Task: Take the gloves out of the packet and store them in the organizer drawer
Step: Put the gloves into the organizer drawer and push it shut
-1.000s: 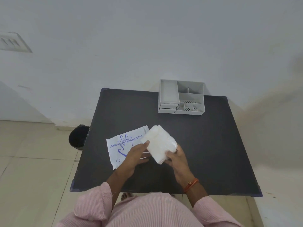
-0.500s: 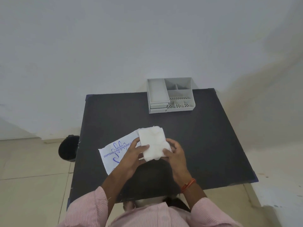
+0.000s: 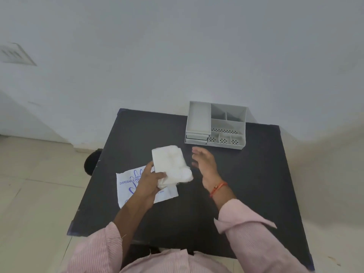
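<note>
Gripping the gloves (image 3: 171,164), the left hand (image 3: 146,181) had its grip clenched on the lower left edge of the folded white stack, thumb on top, holding it above the dark worktop (image 3: 246,184). The stack tilted, its far end toward 12 o'clock and its rounded near end toward 4 o'clock. Under that hand and the stack lay the packet (image 3: 129,184), flat on the worktop, white with blue print of a hand and the words "DISPOSABLE POL…" partly covered by the hand. The packet sat at about 8 o'clock from the worktop's middle.

At 3 o'clock from the gloves, the right hand (image 3: 204,164) hovered with its grip released, fingers spread and slightly blurred, touching nothing, apart from the stack. An orange thread (image 3: 218,188) circled its wrist, and pink striped sleeves (image 3: 250,231) covered both forearms.

At 1 o'clock from the gloves stood the grey organizer (image 3: 216,125), near the worktop's far edge by the wall. Its left side held a long open tray over two shut drawers (image 3: 196,138); its right side held smaller compartments with perforated floors. A dark bin (image 3: 91,161) showed on the floor at 9 o'clock, beside the worktop.
</note>
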